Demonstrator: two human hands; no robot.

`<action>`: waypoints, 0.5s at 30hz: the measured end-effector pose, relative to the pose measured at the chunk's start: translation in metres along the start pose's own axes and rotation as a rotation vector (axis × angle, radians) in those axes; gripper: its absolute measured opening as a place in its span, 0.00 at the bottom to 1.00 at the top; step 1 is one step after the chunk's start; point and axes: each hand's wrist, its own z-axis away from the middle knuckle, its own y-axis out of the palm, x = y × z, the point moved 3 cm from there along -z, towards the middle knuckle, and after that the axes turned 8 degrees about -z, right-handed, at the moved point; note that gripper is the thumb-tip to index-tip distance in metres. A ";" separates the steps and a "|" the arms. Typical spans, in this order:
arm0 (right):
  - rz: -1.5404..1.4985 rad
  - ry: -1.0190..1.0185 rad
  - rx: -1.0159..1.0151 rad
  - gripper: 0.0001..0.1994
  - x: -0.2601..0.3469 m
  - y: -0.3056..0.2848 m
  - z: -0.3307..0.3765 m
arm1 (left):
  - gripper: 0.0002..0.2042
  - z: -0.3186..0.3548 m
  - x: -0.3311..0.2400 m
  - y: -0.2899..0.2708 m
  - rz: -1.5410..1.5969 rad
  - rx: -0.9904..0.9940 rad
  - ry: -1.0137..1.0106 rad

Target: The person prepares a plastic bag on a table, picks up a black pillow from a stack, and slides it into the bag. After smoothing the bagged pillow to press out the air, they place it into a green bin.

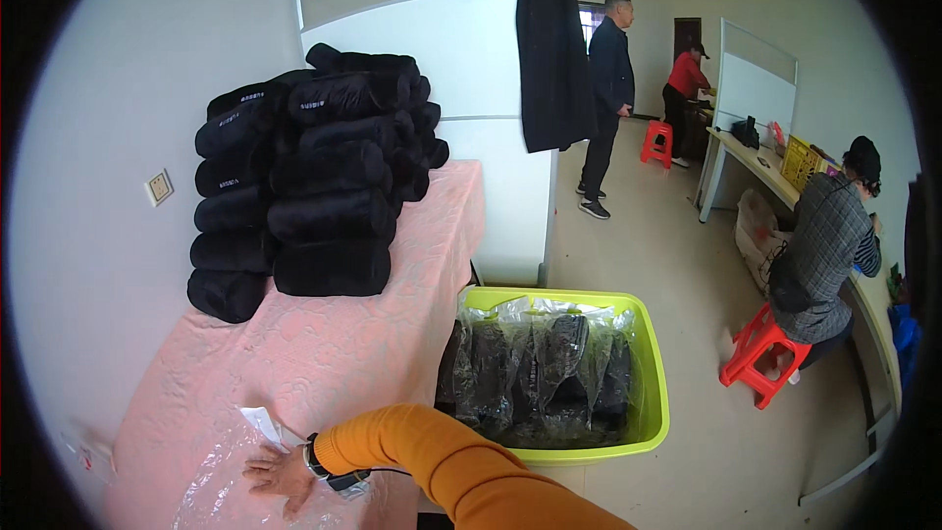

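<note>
My right hand (280, 479) comes in from the lower right in an orange sleeve, with a dark strap and a small device at the wrist. Its fingers are spread, palm down, on clear plastic bags (211, 476) lying flat at the near end of the pink-covered table (324, 363). A white strip (263, 424) shows at the bags' edge beside the hand. My left hand is out of sight. Farther back on the same table, black plush cylindrical pillows (329, 172) are piled several layers high.
A lime-green tub (659, 383) on the floor holds several black pillows in clear bags (564, 358). Behind stands a white partition (496, 186) with a dark garment (554, 49) over it. One person stands; two others are at side tables (760, 167) with red stools (765, 348).
</note>
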 end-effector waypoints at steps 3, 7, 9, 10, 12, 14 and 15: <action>0.015 -0.006 0.002 0.53 0.003 -0.001 0.001 | 0.41 0.009 -0.014 -0.012 -0.001 -0.005 -0.011; 0.027 0.002 -0.001 0.51 0.009 -0.005 0.003 | 0.39 0.012 -0.019 -0.020 -0.082 0.017 -0.025; 0.032 0.025 0.008 0.49 0.012 -0.006 0.009 | 0.39 0.010 -0.019 -0.016 -0.076 0.009 -0.019; 0.033 0.029 0.003 0.49 0.012 -0.007 0.010 | 0.39 0.009 -0.021 -0.016 -0.074 0.005 -0.013; 0.050 0.030 -0.006 0.48 0.010 -0.004 0.008 | 0.39 0.009 -0.022 -0.015 -0.071 -0.004 -0.005; 0.049 0.018 0.003 0.48 0.011 -0.001 0.005 | 0.39 0.016 -0.016 -0.012 -0.056 -0.013 -0.019; 0.056 0.041 0.004 0.48 0.011 -0.001 0.004 | 0.39 0.017 -0.012 -0.012 -0.053 -0.004 -0.040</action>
